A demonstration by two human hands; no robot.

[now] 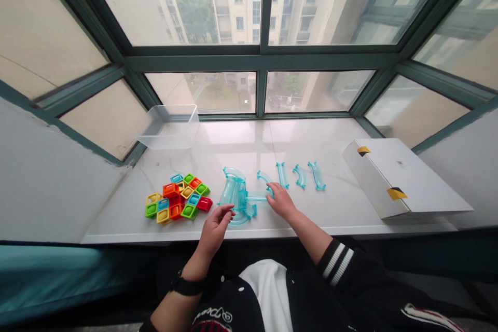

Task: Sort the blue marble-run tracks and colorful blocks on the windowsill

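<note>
My left hand [217, 224] is at the near edge of a pile of translucent blue toy track pieces [234, 192]. Its thumb and fingers are curled together, and whatever lies between them is too small to make out. My right hand [280, 201] has its fingertips closed at the end of a straight blue track piece [257, 196], whose other end meets the pile. Just beyond those fingertips lies a curved blue piece [263, 175]. Further right, a straight piece [282, 175] and two curved pieces [299, 176] [317, 175] lie apart in a row.
Left of the pile lies a heap of red, green, yellow and blue blocks [176, 200]. A clear plastic bin [169, 140] stands at the back left by the window. On the right sits a white box [412, 176] with yellow-black tabs. The white ledge [330, 223] ends in front of my body.
</note>
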